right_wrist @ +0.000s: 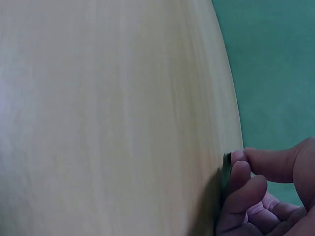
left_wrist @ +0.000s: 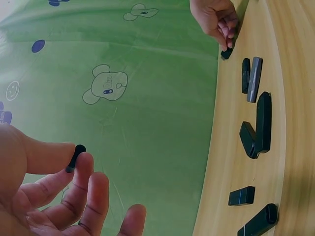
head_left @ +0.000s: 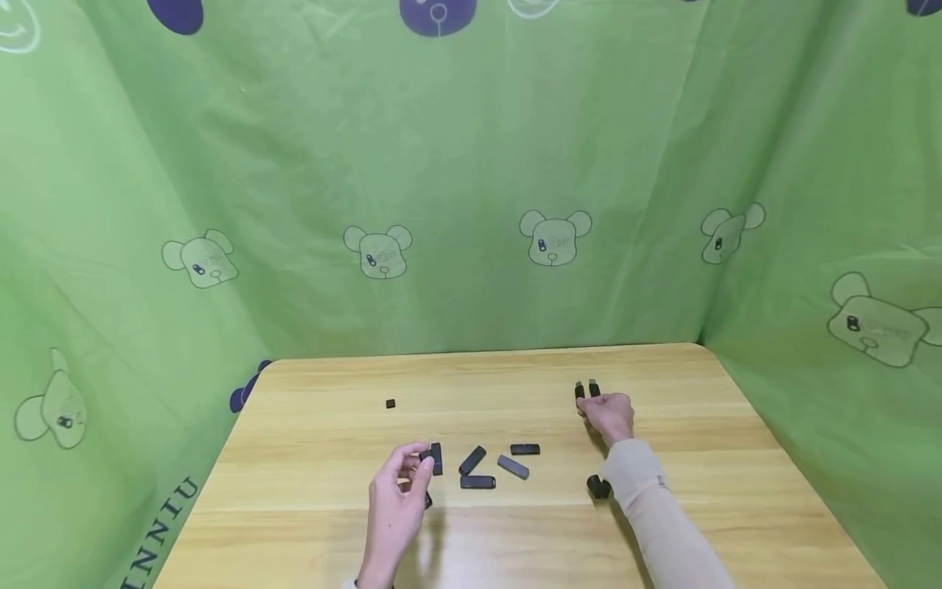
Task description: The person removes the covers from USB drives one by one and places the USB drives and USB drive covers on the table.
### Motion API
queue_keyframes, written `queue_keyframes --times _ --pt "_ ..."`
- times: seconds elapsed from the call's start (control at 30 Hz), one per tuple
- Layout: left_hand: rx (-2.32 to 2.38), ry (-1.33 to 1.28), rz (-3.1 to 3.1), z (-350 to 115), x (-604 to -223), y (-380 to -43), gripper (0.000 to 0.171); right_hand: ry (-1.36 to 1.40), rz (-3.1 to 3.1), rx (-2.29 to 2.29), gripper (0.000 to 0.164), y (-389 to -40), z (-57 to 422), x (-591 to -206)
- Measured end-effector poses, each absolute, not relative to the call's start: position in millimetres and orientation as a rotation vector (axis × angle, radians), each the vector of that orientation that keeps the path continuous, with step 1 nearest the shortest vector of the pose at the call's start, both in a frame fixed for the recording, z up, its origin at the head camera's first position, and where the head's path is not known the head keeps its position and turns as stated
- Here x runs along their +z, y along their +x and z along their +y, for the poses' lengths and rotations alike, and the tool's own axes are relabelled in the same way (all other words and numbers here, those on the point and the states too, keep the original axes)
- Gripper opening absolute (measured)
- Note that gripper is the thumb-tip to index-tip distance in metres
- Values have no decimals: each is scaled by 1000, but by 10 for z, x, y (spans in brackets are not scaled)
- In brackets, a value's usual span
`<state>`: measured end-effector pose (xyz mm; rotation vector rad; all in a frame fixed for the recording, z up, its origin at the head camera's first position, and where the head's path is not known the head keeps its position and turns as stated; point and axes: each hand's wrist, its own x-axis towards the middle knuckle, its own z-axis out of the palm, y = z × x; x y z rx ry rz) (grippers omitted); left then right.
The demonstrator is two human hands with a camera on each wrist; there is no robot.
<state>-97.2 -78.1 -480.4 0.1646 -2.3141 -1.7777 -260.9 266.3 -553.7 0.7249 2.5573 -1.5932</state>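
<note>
My left hand (head_left: pixel 395 499) pinches a small black cap (left_wrist: pixel 75 158) between thumb and forefinger, held above the table, the other fingers spread. Just beside it in the head view lies a black USB stick (head_left: pixel 437 459); another black piece (head_left: pixel 428 500) shows partly behind the fingers. At the back right, my right hand (head_left: pixel 611 415) pinches a black USB stick (head_left: pixel 580 391) whose metal plug points to the back. A second uncapped USB stick (head_left: pixel 594 388) lies parallel to it, just to its right. In the right wrist view the fingers mostly hide the held stick.
Several more sticks lie mid-table, among them a grey one (head_left: pixel 513 466) and black ones (head_left: pixel 477 483). A small black square piece (head_left: pixel 390 403) sits at the back left. Near the right sleeve are dark short pieces (head_left: pixel 598 487). Green curtain (head_left: pixel 456 164) surrounds the wooden table (head_left: pixel 309 458).
</note>
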Motion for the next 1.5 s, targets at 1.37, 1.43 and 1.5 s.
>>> queue_keyframes --times 1.37,1.43,1.5 --pt "-1496 -10 -2331 -830 -4859 -1180 15 778 2491 -1638 41 -2621 2758 -5548" --pt "-1430 -41 -2347 -854 -4882 -1235 15 764 2486 -1644 40 -2591 2763 -5522" --pt "-1381 -69 -2367 -885 -4903 -1297 15 740 2497 -1648 39 -2553 2759 -5482"
